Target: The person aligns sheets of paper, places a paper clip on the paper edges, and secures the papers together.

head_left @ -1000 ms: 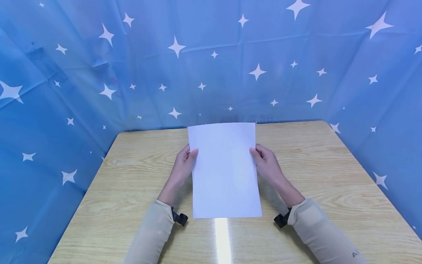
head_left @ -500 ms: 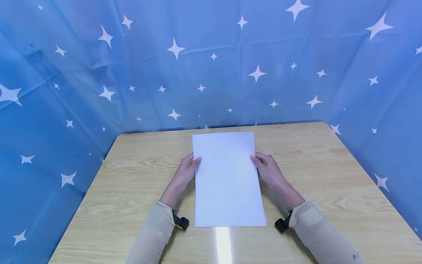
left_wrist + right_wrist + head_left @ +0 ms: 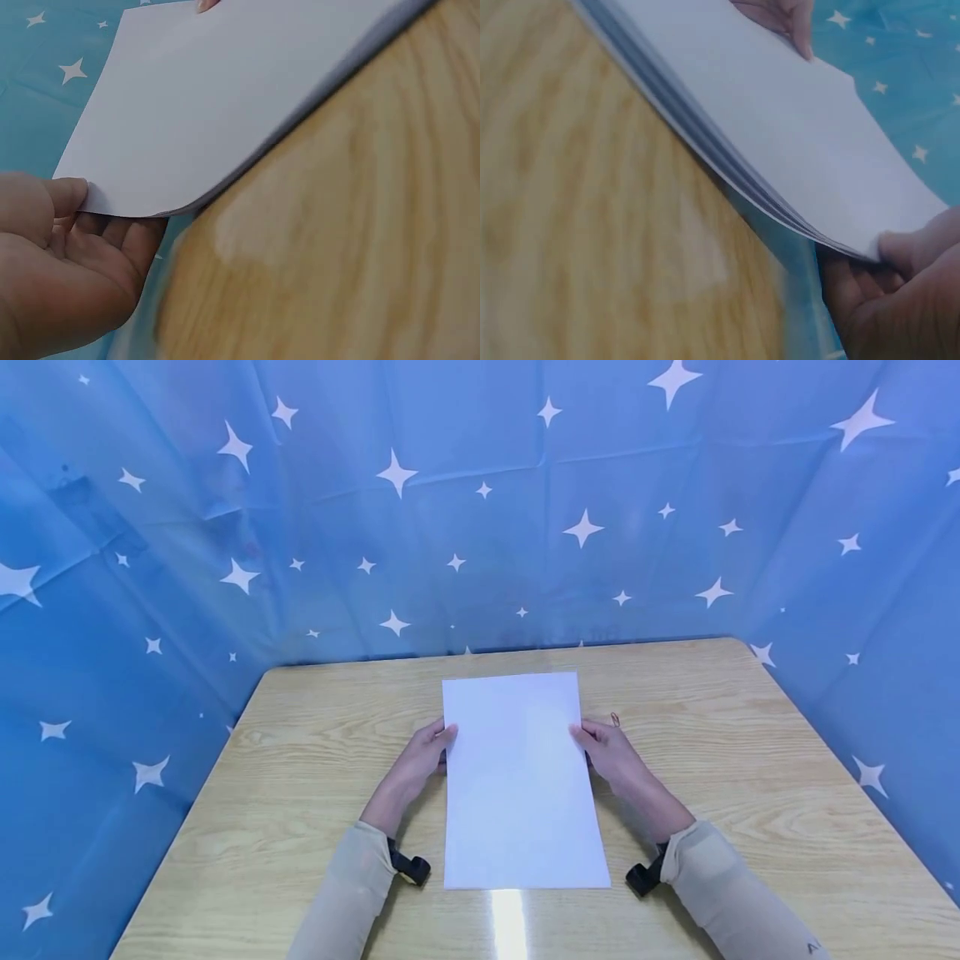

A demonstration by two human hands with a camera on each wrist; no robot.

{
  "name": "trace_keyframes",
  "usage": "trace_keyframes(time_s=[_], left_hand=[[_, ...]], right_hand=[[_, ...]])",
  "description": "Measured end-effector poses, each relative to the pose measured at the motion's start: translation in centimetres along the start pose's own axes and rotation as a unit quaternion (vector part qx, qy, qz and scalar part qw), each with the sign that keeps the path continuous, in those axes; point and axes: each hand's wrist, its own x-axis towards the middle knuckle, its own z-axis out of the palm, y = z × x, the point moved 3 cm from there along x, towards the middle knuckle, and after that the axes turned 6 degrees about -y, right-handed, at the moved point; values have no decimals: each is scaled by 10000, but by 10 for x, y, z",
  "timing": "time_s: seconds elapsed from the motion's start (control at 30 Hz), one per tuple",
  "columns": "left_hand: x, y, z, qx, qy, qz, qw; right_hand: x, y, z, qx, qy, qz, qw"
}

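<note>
Several sheets of white paper lie together as a thin stack held in front of me, long sides running away from me. My left hand pinches the left edge, thumb on top and fingers underneath. On the opposite edge my right hand grips in the same way. The right wrist view shows the layered edges of the paper bowing down towards the wooden table. In the left wrist view the paper curves near the left hand, whose fingers are partly hidden beneath it.
A small reddish paper clip lies on the wooden table just beyond the right hand. Blue cloth with white stars hangs behind the table and along both sides. Each wrist wears a black camera band.
Both hands have brought the paper down and nearer to me, away from the table's far edge. The paper clip beyond the right hand has come into view.
</note>
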Motion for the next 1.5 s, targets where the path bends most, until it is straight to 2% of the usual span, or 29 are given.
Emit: trace_keyframes(time_s=[0.2, 0.33, 0.6, 0.83, 1.1, 1.3, 1.5], left_hand=[[2, -8, -1, -455, -228, 42, 9987], [4, -9, 0, -536, -264, 85, 9982], [5, -9, 0, -477, -198, -7, 9987], [1, -9, -4, -91, -56, -69, 9999], [1, -9, -5, -221, -72, -27, 9997], [1, -9, -5, -166, -66, -2, 9998], [1, -9, -5, -157, -43, 66, 9998]], right_hand=[[0, 7, 2, 219, -191, 327, 9990], [1, 10, 2, 313, -290, 337, 9985], [-1, 11, 1, 519, -451, 241, 9973], [0, 7, 3, 541, -530, 211, 9969], [3, 6, 2, 479, -614, 230, 9967], [8, 6, -6, 381, -515, 219, 9977], [9, 3, -27, 385, -314, 183, 9986]])
